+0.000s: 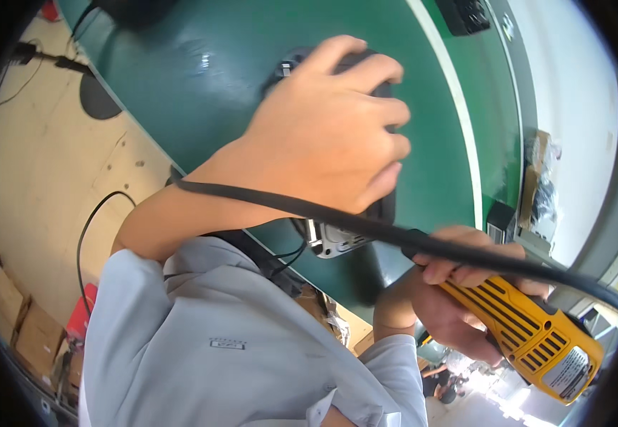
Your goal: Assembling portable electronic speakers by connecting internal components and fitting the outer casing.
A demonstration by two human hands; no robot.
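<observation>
Fingers curled over the far side, my left hand [337, 128] grips a black device [387, 205] on the green table. Silver metal fittings [334, 240] show at the device's near end; the hand covers most of its top. In my right hand [458, 281] is a yellow power tool [529, 334] with black vent slots and a pale label. Its dark front end points toward the device, and the tip is hidden. A thick black cable [323, 211] crosses in front of my left forearm and part of my right hand.
The green table [209, 121] has a white line [458, 92] along its right part. A black box-like item [463, 16] lies at the far right, and a dark object [135, 11] at the far left. Thin cables [85, 238] hang over the pale floor. Cardboard boxes [35, 331] stand lower left.
</observation>
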